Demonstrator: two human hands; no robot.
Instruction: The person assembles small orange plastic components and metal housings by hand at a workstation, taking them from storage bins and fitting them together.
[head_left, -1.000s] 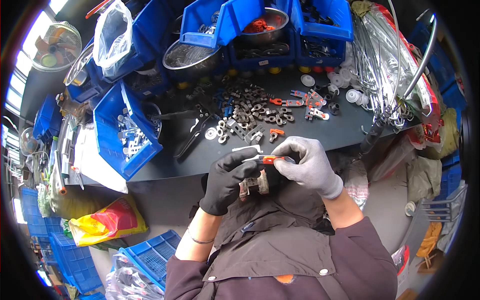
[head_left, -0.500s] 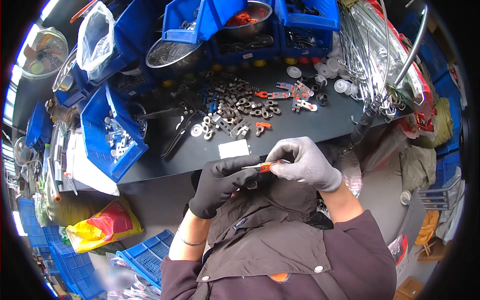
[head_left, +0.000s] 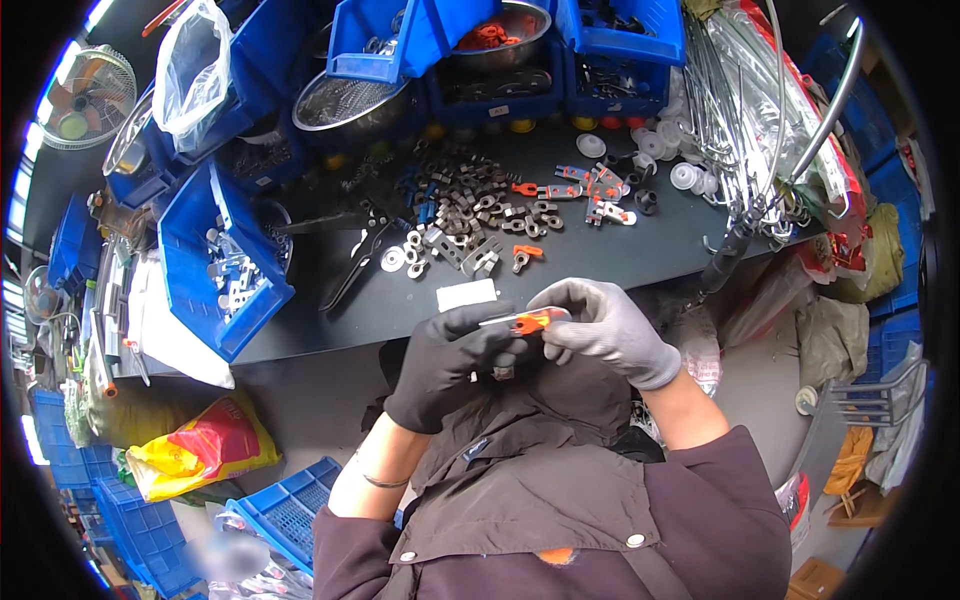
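Note:
My left hand [head_left: 452,358], in a black glove, and my right hand [head_left: 608,328], in a pale grey glove, meet just off the table's front edge. Between their fingertips is a small metal part with an orange piece [head_left: 532,321] on it, pinched from both sides. Below the left fingers a bit of grey metal [head_left: 504,373] shows; what it belongs to is hidden. Beyond the hands a white card [head_left: 466,295] lies on the dark table [head_left: 600,262]. A loose orange-and-metal piece [head_left: 523,257] rests farther back, near a pile of small metal fittings [head_left: 480,205].
Black-handled cutters [head_left: 358,262] lie left of the pile. A tilted blue bin [head_left: 190,285] of metal parts stands at the left. Assembled orange-and-metal pieces [head_left: 590,190] and white plastic discs [head_left: 688,175] sit back right, beside a bundle of metal rods [head_left: 745,150]. Blue bins [head_left: 495,105] line the back.
Both hands still hold the part. The right fingers have shifted and uncurled a little, and more of the orange piece shows. The grey metal bit below the left fingers has come into clearer view.

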